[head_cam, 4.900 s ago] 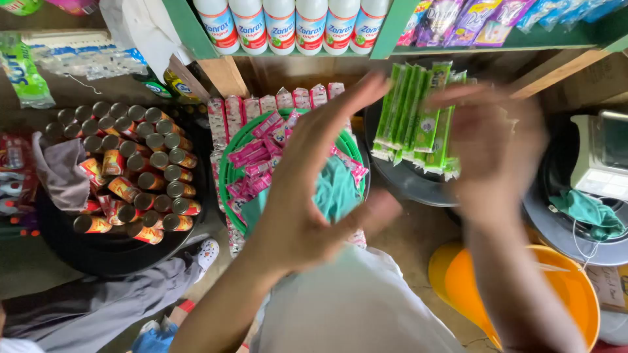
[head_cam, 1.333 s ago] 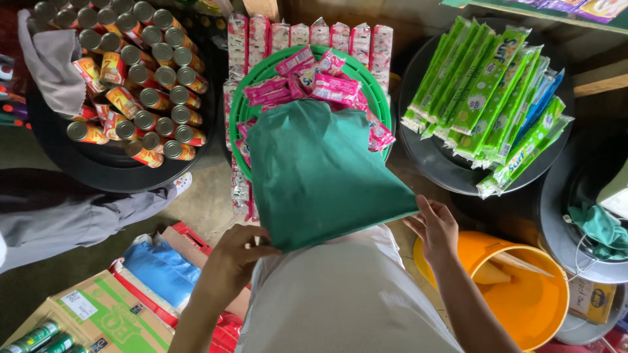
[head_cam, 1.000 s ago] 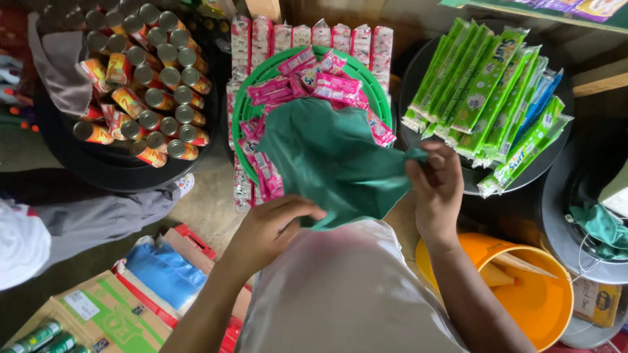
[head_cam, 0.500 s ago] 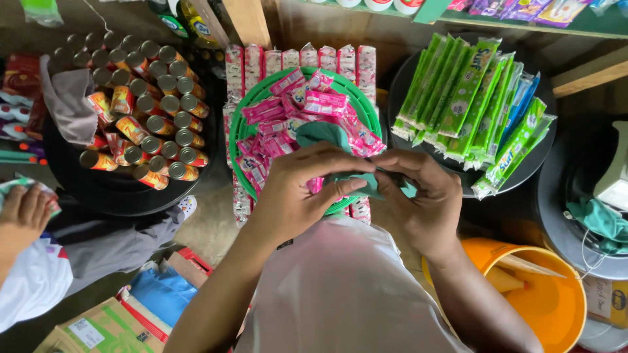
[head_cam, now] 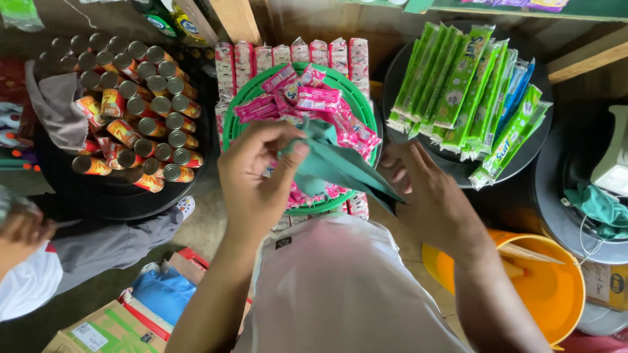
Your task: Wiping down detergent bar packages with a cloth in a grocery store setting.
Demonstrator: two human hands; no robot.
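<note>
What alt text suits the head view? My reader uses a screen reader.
Left hand and right hand pull a green cloth above a green basket of pink packets, between stacked cans and green sachets.

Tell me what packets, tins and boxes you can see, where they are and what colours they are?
Pink sachets: heaped in the green basket, middle.
Green sachet strips: on the black tray, right.
Tins: red-orange labels, silver tops, on the left tray.
Cardboard box: brown and green, bottom left.
Green cloth: between left hand and right hand.
</note>
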